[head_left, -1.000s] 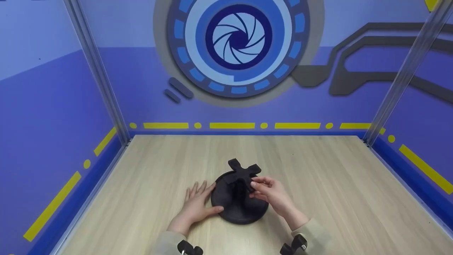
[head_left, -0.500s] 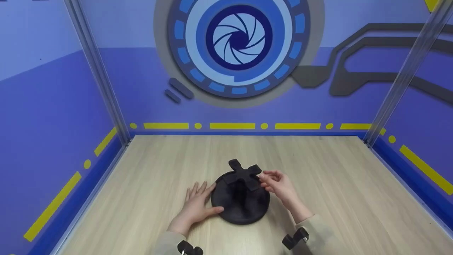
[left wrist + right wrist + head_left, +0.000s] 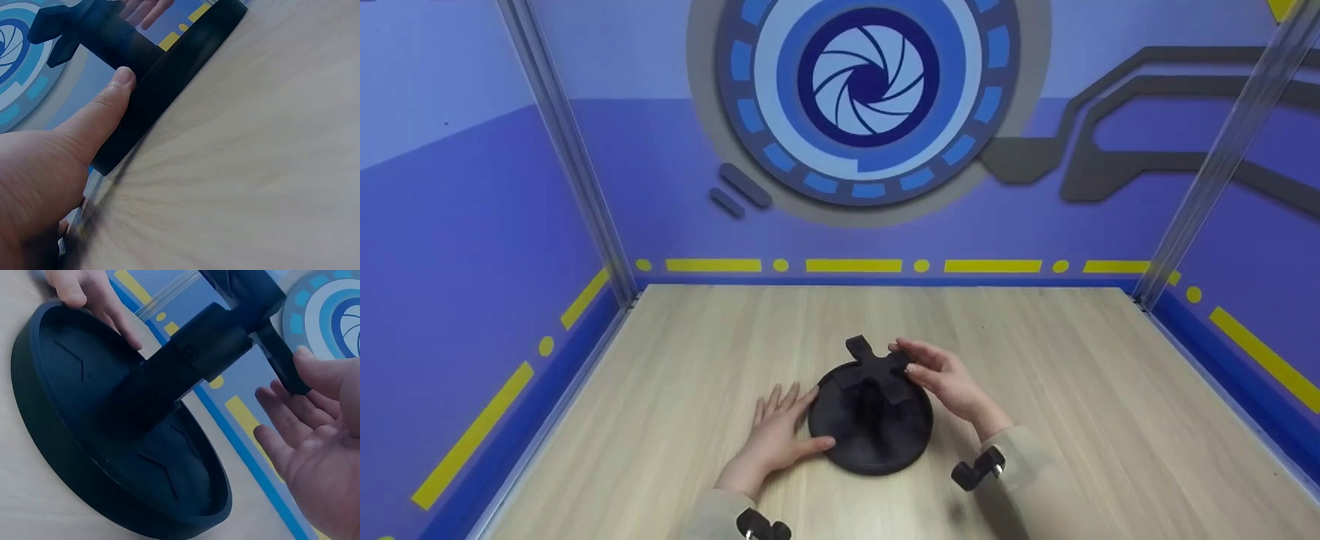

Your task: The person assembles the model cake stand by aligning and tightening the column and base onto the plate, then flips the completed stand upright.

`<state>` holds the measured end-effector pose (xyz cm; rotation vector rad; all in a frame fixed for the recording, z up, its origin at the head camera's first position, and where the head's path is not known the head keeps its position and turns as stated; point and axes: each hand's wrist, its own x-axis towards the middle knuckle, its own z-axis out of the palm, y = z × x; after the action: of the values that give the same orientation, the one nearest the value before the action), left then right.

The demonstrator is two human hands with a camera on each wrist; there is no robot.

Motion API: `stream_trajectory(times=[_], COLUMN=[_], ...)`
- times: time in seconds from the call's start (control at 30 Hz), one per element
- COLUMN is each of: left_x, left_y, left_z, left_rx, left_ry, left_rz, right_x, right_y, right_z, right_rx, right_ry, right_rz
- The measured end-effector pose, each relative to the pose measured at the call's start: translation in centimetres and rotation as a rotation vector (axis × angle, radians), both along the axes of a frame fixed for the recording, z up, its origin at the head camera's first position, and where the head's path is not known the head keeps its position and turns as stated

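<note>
A black stand with a round, rimmed base [image 3: 877,459], an upright cylindrical post [image 3: 169,377] and a four-armed black cross piece [image 3: 876,369] on top stands in the middle of the near half of a light wood-grain table [image 3: 697,337]. The left hand [image 3: 776,439] is spread wide at the base's left side, its thumb reaching onto the rim and its fingers straight and fanned out (a steadying touch rather than a grasp). The right hand [image 3: 952,386] has a narrow hold on the cross piece's far right arm, with the thumb on one side and the fingers on the other; how firmly it pinches, I cannot tell. Both forearms wear beige sleeves [image 3: 1035,469]. Behind the table rises a blue-violet printed wall panel [image 3: 660,187] with a row of yellow dashes and dots along its foot.
</note>
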<state>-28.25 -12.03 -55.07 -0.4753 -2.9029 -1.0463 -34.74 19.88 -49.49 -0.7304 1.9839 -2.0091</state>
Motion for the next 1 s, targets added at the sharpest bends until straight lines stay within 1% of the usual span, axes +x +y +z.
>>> stream_trajectory(times=[0.2,0.43,0.7,0.83,1.0], left_x=[0.0,0.1,0.1,0.1,0.1], left_y=[0.0,0.1,0.1,0.1,0.1], left_z=[0.0,0.1,0.1,0.2,0.2], left_rx=[0.000,-0.015,-0.017,-0.018,-0.026], left_ry=[-0.004,0.011,0.010,0.004,0.002], left_rz=[0.002,0.006,0.012,0.013,0.014], right_x=[0.4,1.3,3.0,3.8,4.7], right_y=[0.0,0.0,-0.2,-0.7,-1.4], right_z=[0.5,0.9,0.9,1.0,1.1], right_rx=[0.042,0.085,0.170,0.181,0.167], right_ry=[0.054,0.046,0.071,0.072,0.067], right_rz=[-0.065,-0.152,-0.306,-0.374,-0.445])
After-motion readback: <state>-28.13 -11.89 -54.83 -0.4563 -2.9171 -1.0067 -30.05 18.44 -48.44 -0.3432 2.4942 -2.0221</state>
